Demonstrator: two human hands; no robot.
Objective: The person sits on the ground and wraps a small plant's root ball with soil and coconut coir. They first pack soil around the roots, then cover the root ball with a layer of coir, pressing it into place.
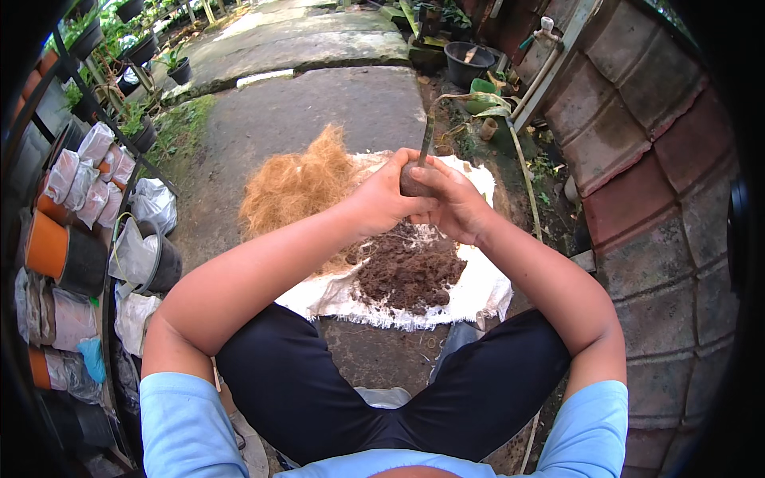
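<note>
Between my left hand [391, 194] and my right hand [457, 197] is a rounded brown root ball [413, 181], held from both sides above the sheet. A long narrow plant stem [427, 138] rises from it and bends over to the right, with drooping, partly yellowed leaves [478, 97]. Below my hands, dark moist soil [409, 272] lies heaped on a white woven sack [490, 287] with frayed edges. A fluffy pile of orange-brown coconut fibre [293, 185] rests on the sack's left part and the ground beside it. My fingers partly hide the root ball.
Shelving at the left holds plastic-wrapped bundles [95, 173], an orange pot [45, 245] and a black pot [164, 263]. Leaning clay tiles [633, 239] line the right side, near a pipe with a tap [545, 33]. A black basin [468, 64] stands at the back right.
</note>
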